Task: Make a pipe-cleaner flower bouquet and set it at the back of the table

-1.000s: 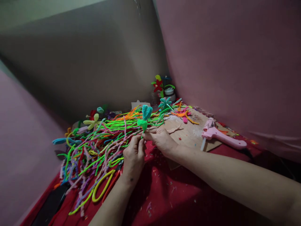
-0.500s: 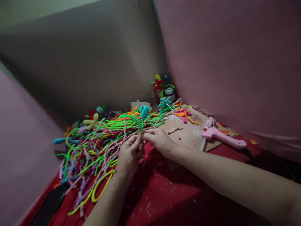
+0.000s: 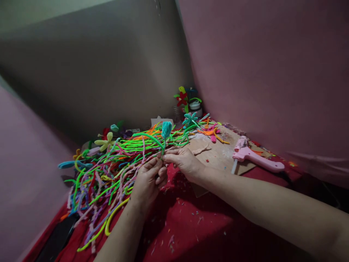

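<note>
Between my two hands stands a pipe-cleaner flower (image 3: 166, 130) with a teal, tulip-like head, held upright by its stem. A green pipe cleaner (image 3: 149, 137) arches away to the left from the same stem. My left hand (image 3: 151, 174) is closed, thumb and fingers pinching the stem from below. My right hand (image 3: 185, 162) pinches at the same spot from the right, fingertips touching those of the left. The lower end of the stem is hidden by the fingers. Behind and left of the hands lies a heap of colourful pipe cleaners (image 3: 128, 145).
A pink glue gun (image 3: 255, 157) rests on a cardboard sheet (image 3: 218, 154) at the right. Finished-looking flowers stand by a white-lidded jar (image 3: 195, 108) at the back. A dark flat object (image 3: 58, 233) lies front left on the red cloth (image 3: 188, 225), which carries scattered scraps.
The green pipe cleaner's free end has swung slightly left, and the teal flower head has turned a little. Both hands keep their pinch at the stem.
</note>
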`<state>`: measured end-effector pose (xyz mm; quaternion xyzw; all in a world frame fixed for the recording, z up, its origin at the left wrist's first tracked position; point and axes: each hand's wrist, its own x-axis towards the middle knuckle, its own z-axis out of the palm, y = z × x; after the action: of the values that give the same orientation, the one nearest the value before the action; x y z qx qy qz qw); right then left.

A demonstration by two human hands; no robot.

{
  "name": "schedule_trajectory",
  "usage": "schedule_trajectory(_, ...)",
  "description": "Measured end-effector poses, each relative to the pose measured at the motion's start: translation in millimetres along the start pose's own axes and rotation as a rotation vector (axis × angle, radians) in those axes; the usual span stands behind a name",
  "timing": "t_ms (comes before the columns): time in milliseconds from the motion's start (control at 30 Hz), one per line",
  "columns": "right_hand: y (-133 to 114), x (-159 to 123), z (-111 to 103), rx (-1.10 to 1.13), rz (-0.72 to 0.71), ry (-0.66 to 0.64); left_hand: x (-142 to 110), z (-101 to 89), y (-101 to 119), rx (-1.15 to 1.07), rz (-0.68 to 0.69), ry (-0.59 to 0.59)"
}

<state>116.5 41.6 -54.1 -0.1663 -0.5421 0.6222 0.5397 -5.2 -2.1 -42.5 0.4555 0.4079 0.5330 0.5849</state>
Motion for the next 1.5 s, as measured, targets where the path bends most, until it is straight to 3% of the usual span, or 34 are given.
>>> schedule_trajectory(200,7.6,1.4,-1.1,0.064,0.015,0.061,-1.1,6.0,-7.0,0.611,0.337,0.247)
schedule_trajectory(333,10.8,1.7,-1.0,0.074,-0.015,0.012,0.5,0.5,-12.0,0.688,0.438,0.303)
schedule_trajectory(567,7.6,1.3,-0.4,0.007,0.022,-0.081,1.0,-1.4,-4.6,0.507,0.254,0.202)
schedule_trajectory(800,2.6,1.6,0.4,0.014,0.098,0.047,0.3,3.2,-0.8,0.214,0.101,0.146)
schedule_trajectory(1067,-4.9,0.7,0.7,0.143,0.122,0.017,-0.4,-1.5,4.5,-0.043,-0.037,-0.025)
schedule_trajectory(1200,-3.6,0.2,-0.8,0.215,0.133,-0.043,0.7,-7.0,4.7,-0.061,-0.077,-0.078)
schedule_trajectory(1367,2.6,0.6,-2.5,0.235,0.119,0.016,2.5,-6.2,3.0,-0.020,-0.091,-0.092)
schedule_trajectory(1500,6.2,1.7,-3.1,0.224,0.071,0.027,3.7,-6.8,0.8,0.135,-0.027,-0.064)
